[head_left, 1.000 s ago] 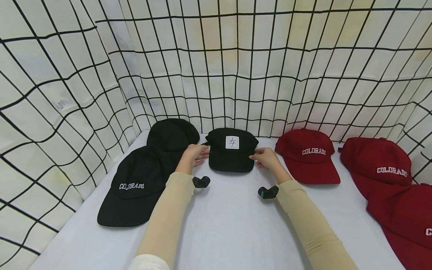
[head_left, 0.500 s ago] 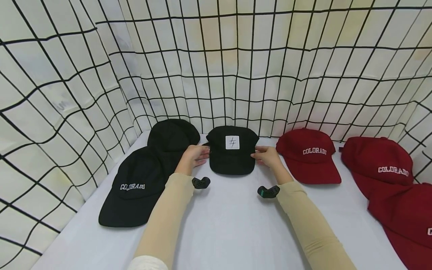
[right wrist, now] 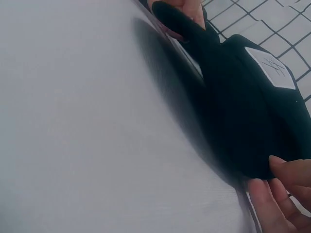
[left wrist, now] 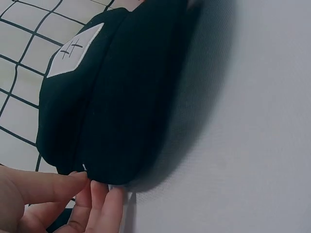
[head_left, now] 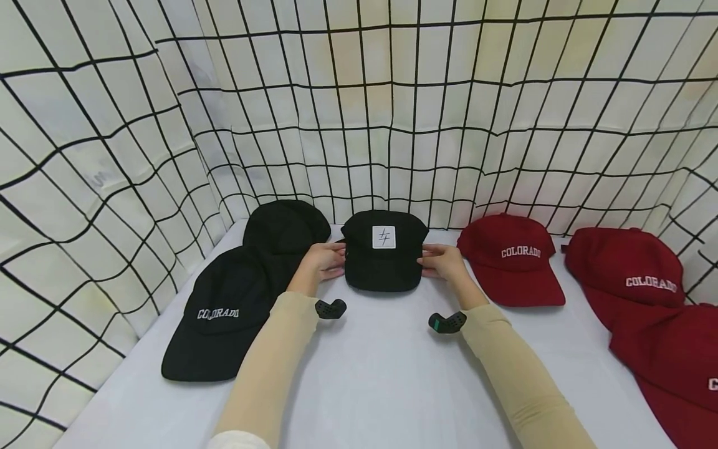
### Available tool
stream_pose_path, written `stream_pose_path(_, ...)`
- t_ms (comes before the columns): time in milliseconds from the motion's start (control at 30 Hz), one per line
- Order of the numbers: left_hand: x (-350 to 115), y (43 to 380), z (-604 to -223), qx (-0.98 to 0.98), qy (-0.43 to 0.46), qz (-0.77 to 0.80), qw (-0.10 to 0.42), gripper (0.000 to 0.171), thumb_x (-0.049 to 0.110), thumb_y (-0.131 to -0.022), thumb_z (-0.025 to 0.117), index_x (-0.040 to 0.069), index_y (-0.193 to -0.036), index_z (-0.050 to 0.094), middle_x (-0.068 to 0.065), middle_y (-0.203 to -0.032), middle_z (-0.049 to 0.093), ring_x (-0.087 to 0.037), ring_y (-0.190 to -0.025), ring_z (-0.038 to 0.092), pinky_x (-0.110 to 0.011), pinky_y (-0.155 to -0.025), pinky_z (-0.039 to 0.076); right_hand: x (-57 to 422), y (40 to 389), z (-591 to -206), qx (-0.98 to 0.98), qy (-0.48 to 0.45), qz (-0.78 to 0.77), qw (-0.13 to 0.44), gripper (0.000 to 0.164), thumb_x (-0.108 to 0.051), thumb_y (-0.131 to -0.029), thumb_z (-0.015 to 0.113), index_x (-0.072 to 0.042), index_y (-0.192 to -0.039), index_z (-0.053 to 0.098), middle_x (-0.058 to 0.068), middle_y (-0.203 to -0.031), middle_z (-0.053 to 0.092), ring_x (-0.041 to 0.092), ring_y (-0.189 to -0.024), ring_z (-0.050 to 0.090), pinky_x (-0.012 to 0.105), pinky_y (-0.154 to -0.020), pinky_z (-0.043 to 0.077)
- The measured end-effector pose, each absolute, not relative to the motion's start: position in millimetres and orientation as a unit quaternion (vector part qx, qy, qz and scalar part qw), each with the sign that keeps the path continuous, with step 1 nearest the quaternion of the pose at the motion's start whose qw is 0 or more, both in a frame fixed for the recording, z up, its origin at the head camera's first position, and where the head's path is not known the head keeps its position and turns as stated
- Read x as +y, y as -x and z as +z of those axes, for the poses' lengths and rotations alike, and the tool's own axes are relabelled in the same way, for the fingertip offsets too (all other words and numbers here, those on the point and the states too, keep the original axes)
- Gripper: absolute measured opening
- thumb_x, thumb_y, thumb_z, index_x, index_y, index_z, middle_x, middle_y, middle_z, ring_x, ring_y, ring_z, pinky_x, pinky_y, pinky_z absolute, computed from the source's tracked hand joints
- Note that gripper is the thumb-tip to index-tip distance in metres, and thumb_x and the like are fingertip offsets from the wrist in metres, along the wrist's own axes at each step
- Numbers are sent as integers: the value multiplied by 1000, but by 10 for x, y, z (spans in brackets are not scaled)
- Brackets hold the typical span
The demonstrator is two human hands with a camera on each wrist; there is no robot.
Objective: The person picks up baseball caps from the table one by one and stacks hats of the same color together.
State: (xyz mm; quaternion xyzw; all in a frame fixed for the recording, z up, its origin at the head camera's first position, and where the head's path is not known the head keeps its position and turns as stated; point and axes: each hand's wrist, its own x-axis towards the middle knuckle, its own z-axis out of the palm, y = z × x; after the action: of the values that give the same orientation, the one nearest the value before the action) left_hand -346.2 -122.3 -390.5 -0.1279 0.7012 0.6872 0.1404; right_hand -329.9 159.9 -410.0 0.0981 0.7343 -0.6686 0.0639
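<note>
A black cap [head_left: 383, 273] with a white square patch [head_left: 384, 237] sits at the back middle of the white surface, brim facing me. My left hand [head_left: 322, 264] pinches the left side of the cap where brim and crown meet. In the left wrist view its thumb [left wrist: 63, 187] lies above the edge and the fingers curl below. My right hand [head_left: 444, 263] pinches the opposite brim corner, thumb [right wrist: 286, 170] over it and fingers under it in the right wrist view. The brim casts a shadow on the cloth. The back of the cap is hidden.
Two overlapping black caps lie at left, the front one [head_left: 224, 312] lettered COLORADO. To the right sits a red COLORADO cap [head_left: 507, 255], with two more overlapping red caps [head_left: 625, 262] beyond. Black-and-white grid fabric [head_left: 359, 125] walls the back and sides.
The black cap's brim has come slightly lower toward me and its crown sits a touch higher. Both hands keep hold of its sides, the right hand shifting only a little.
</note>
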Motion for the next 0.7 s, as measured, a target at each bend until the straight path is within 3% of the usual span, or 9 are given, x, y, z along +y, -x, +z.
stream_pose_path(433,-1299,3422,-3884,694,133,698,117,54,-18,-93,53,4,-141,61,-10,-122,59,-23,-101,58,-43,-104,49,1563,3239,-4069,719,-100,-684,72,51,1,-97,68,0,-146,54,21,-135,57,13,-88,65,26,-76,59)
stream_pose_path(700,-1372,3400,-3821,681,122,713,115,53,-18,-94,53,1,-143,58,-11,-128,59,-18,-98,59,-42,-104,48,1523,3215,-4048,695,-98,-708,81,53,-1,-98,66,-3,-149,51,22,-141,56,13,-90,68,27,-84,57)
